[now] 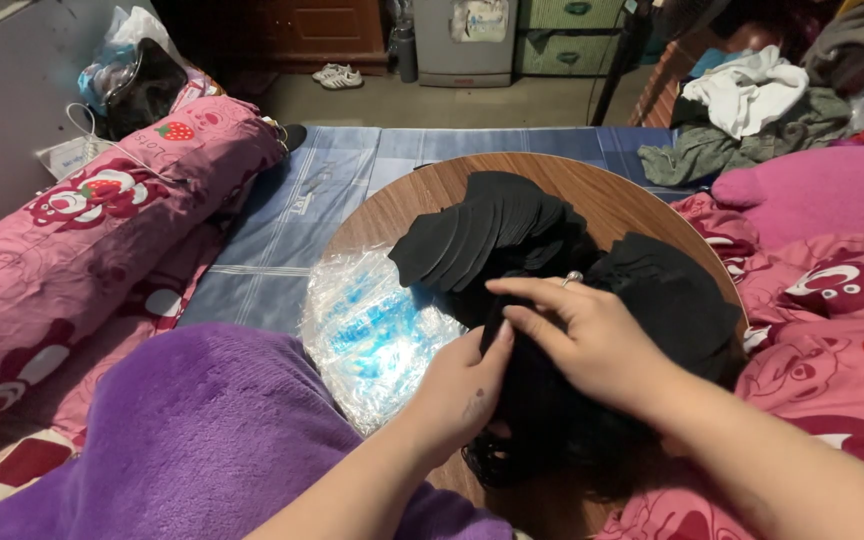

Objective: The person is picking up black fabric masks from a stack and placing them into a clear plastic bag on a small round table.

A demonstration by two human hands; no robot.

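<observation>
Where the round desk (pixel 642 205) meets its left edge lies a clear plastic bag (pixel 377 335); beside it, the left hand (pixel 462 385) and right hand (pixel 587 335) press together on black fabric pieces (pixel 552 400), with a fanned stack (pixel 487 235) already laid behind.

From my feed, the round wooden table (pixel 612 200) has its near rim hidden under the black fabric pieces (pixel 512 240). On that table, my left hand (pixel 457 385) has its fingertips buried in the dark pile, so I can't tell its grip. My right hand (pixel 592 335) covers whatever lies beneath it.
</observation>
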